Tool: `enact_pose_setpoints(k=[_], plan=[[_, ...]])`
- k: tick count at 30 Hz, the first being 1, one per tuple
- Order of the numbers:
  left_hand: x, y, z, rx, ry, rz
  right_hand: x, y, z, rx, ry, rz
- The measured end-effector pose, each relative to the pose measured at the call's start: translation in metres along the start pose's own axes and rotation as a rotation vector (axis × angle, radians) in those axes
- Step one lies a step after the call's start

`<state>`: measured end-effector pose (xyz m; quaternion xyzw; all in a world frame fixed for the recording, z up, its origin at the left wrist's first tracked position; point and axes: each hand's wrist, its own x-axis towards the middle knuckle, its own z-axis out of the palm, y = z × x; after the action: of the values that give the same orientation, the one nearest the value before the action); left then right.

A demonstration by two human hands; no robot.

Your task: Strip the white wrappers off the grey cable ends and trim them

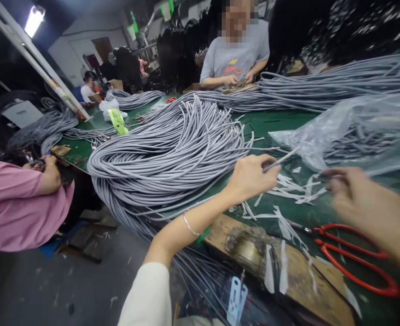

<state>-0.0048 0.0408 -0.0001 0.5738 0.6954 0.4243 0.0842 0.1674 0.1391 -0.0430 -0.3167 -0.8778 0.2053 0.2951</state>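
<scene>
My left hand (253,177) is closed around a grey cable (286,158), whose pale end sticks out to the right past the fingers. Beyond that wrist lies a big looped bundle of grey cables (145,158) on the green table. My right hand (363,203), blurred by motion, has its thumb and fingers drawn together; what is between them cannot be made out. Under it rest red-handled scissors (356,258), apart from the hand. White strips (295,190) are scattered between my two hands.
A clear plastic bag (366,136) with short grey cable pieces lies at the right. A wooden block (308,276) sits at the near edge, a blue clip (236,299) below it. More cables (335,86) stretch along the back. Co-workers sit across and to the left.
</scene>
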Motion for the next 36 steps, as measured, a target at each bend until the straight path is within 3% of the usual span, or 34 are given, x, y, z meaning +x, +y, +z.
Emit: enact_pose_setpoints(k=[3,6,13,17,20,22,25,29,33,36], plan=[[0.002,0.009,-0.001,0.009,-0.088,0.105,0.001,-0.028,-0.010,0.427,0.163,0.207],[-0.004,0.017,0.000,0.030,-0.172,0.173,0.005,-0.055,-0.006,0.737,0.184,0.273],[-0.021,0.022,-0.002,-0.013,-0.101,0.186,0.012,-0.071,-0.003,1.029,0.227,0.359],[-0.024,0.024,0.001,-0.031,-0.054,0.261,0.004,-0.079,-0.006,0.948,0.345,0.411],[-0.023,0.024,0.003,-0.123,0.001,0.257,0.001,-0.083,-0.004,0.936,0.300,0.375],[-0.022,0.023,0.004,-0.193,-0.024,0.222,0.003,-0.082,-0.001,0.947,0.276,0.347],[-0.020,0.022,0.004,-0.318,-0.085,0.130,0.004,-0.075,0.001,0.917,0.349,0.319],[-0.020,0.021,0.002,-0.469,-0.066,0.027,-0.003,-0.070,-0.005,0.627,0.443,0.235],[-0.021,0.019,0.001,-0.520,-0.023,-0.038,-0.014,-0.076,-0.010,0.254,0.444,0.045],[-0.021,0.017,0.000,-0.497,0.006,-0.031,-0.019,-0.081,-0.007,0.139,0.443,-0.043]])
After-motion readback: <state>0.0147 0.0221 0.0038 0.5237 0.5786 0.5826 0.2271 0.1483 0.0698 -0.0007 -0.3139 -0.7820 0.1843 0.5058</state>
